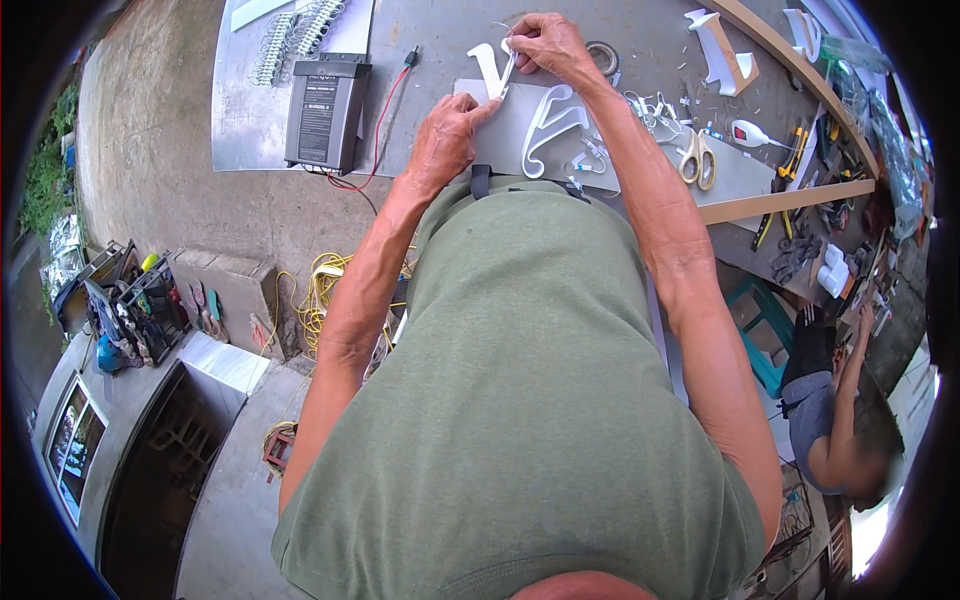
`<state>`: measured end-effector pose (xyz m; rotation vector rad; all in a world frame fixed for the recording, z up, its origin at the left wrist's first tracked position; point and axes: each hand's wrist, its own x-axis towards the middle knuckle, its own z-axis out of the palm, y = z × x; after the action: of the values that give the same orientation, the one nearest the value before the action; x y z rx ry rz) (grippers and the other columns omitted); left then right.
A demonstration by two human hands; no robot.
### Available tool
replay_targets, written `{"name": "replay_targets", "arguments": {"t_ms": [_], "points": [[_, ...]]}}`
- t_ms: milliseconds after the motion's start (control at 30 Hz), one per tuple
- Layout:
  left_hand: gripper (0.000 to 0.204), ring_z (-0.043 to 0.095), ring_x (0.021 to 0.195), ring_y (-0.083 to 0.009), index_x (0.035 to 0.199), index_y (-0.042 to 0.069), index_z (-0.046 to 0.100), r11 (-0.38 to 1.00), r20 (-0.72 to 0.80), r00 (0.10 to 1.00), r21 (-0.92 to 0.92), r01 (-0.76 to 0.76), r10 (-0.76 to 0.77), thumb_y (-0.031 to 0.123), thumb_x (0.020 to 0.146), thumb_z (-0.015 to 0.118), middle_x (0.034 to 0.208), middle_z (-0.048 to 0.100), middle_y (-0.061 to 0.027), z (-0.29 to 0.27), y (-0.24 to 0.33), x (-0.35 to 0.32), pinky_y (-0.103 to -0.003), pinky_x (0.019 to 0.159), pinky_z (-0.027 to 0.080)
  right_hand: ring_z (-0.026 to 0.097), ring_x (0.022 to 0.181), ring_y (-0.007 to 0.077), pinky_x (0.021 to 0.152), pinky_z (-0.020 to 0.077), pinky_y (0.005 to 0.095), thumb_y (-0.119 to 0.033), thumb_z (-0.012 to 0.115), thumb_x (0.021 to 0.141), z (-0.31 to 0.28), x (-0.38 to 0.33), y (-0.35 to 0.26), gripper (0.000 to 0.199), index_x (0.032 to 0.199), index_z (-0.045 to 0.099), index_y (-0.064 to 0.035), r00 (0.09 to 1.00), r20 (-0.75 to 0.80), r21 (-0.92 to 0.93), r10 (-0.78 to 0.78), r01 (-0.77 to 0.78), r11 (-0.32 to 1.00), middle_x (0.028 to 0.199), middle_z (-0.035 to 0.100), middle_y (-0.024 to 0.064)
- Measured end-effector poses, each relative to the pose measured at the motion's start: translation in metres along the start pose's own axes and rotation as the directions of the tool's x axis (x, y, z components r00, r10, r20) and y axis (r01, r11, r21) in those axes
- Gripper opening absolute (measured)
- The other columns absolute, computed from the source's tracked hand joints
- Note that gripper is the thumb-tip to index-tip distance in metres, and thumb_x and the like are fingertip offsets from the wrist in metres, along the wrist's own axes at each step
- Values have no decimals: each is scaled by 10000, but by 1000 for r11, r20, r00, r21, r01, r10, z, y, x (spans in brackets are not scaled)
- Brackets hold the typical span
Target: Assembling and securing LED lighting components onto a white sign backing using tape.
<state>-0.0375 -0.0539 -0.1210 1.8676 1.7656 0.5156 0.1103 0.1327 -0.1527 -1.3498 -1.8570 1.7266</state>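
My left hand (445, 135) presses down on the near edge of a white letter-shaped shell (490, 68) that lies on a grey sheet (510, 125). My right hand (548, 45) reaches over the top of that shell and pinches a thin metal tool (508, 72) against its edge. A second white letter shell (550, 125) lies just right of my left hand. My green shirt hides the near part of the bench.
A black power unit (325, 110) with red and black wires sits to the left. Orange-handled scissors (697, 155), a tape roll (603, 57), pliers (795, 150) and small clips lie to the right, beyond a wooden strip (785, 200). Another person (835, 420) crouches at lower right.
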Motion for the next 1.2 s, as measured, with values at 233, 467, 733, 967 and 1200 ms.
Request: {"name": "replay_targets", "arguments": {"t_ms": [233,467,733,967,1200], "points": [[534,591,920,-283,1260,168,675,1000,3,1000,24,-3,3,-68,791,573,961,627,-114,0,0,0,-391,831,510,716,631,150,605,599,261,-157,684,826,-1,-1,0,218,973,736,-5,1000,2,-15,-1,1,1000,763,731,93],[529,581,890,-278,1260,180,681,1000,-7,1000,4,-11,11,-40,786,602,933,616,-103,0,0,0,-385,816,495,709,619,143,590,601,263,-149,689,823,-2,-3,-5,218,966,731,10,1000,-4,5,14,-14,1000,773,729,92],[506,575,869,-264,1230,183,701,999,-31,999,32,-13,14,-44,791,593,903,603,-92,1,1,-1,-381,783,486,688,617,127,594,588,248,-168,694,825,-1,-5,-6,233,967,732,12,1000,-12,29,23,-22,999,736,706,84],[453,586,872,-253,1152,160,741,996,-79,996,77,-44,50,-59,774,620,898,639,-71,1,-2,-1,-370,788,501,703,624,136,595,610,265,-141,692,817,-1,-3,-6,205,952,736,5,1000,-5,16,31,-30,999,771,727,91],[415,588,884,-242,1031,137,772,993,-171,981,90,-80,95,-70,696,640,932,677,-44,5,-8,-5,-349,800,506,704,622,137,593,607,264,-140,694,815,-1,-3,-6,205,950,735,8,1000,-5,26,29,-29,999,780,727,93]]}}
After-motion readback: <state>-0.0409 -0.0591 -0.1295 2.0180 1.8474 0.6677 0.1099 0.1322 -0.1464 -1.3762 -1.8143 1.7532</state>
